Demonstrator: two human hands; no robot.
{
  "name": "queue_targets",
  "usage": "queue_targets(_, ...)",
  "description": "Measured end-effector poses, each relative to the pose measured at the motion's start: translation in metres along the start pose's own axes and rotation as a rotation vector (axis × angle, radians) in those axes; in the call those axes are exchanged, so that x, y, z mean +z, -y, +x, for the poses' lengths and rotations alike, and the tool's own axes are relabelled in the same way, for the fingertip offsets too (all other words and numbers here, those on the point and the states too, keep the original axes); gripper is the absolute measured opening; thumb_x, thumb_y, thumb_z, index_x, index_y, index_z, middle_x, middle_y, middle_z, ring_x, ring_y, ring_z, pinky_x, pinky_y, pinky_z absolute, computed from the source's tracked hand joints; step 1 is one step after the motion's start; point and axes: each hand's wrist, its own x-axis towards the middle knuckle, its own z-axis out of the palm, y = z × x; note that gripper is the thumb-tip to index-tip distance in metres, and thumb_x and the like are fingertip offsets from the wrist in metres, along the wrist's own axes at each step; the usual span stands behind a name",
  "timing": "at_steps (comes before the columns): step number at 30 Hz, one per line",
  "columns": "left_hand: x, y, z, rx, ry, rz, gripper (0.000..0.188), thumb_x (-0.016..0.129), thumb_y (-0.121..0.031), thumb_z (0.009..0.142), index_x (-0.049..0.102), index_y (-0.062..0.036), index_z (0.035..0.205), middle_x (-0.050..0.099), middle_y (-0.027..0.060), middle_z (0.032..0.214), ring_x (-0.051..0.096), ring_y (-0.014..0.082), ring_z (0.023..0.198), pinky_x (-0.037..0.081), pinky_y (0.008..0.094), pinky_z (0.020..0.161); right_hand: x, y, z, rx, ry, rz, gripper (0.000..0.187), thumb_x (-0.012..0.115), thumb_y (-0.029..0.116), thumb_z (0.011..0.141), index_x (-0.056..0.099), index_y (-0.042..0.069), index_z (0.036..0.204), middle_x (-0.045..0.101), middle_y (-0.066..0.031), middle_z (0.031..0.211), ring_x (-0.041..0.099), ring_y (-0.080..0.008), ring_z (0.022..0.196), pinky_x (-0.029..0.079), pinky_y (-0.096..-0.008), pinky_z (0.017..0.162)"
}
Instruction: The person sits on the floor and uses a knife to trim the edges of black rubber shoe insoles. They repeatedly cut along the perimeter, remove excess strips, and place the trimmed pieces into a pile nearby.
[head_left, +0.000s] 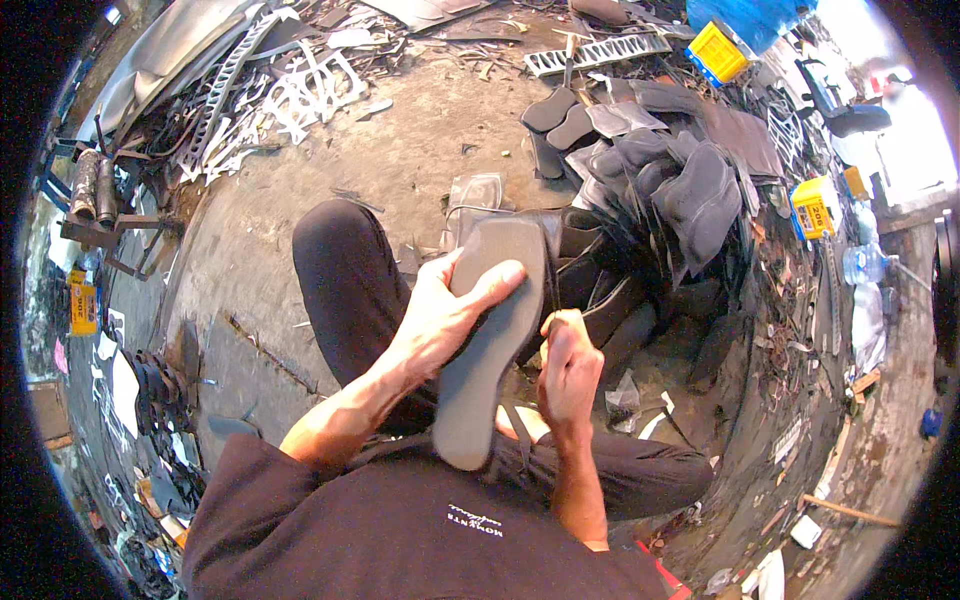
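Three yellow boxes (718, 52) (815, 208) (82, 308), contents hidden, flank the sole (482, 345).

Left hand (445, 315) gripped grey sole (483, 350) near its wide end. Right hand (570, 365) curled tight beside its right edge, contents unclear. Dark soles (690, 205) lay piled ahead-right on floor (250, 245), white scraps (303, 92) ahead-left.

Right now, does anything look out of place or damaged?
Yes: tangled white scraps litter the floor, upper left; dark sole-shaped pieces lie in a jumbled heap, upper right, not stacked. The grey sole looks intact.
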Motion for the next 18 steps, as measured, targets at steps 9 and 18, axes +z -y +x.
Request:
queue_targets(9, -0.048, -0.002, 0.014, 0.092, 0.303, 0.109, 0.055, 0.094, -0.030, 0.084, 0.073, -0.0008, 0.126, 0.078, 0.0085, 0.105, 0.075, 0.0156, 0.080, 0.067, 0.0368, 0.060, -0.053, 0.014, 0.017, 0.165, 0.406, 0.206, 0.062, 0.036, 0.061, 0.115, 0.060, 0.007, 0.097, 0.046, 0.0055, 0.063, 0.042, -0.0041, 0.056, 0.033, -0.0241, 0.052)
queue_targets(18, -0.053, -0.017, 0.014, 0.115, 0.653, 0.486, 0.048, 0.092, -0.032, 0.086, 0.075, 0.0014, 0.117, 0.078, 0.0069, 0.094, 0.072, 0.0122, 0.083, 0.063, 0.0333, 0.072, -0.068, 0.003, 0.001, 0.149, 0.529, 0.069, 0.055, 0.044, 0.051, 0.115, 0.062, 0.003, 0.095, 0.048, 0.0019, 0.065, 0.044, -0.0068, 0.061, 0.035, -0.0284, 0.056)
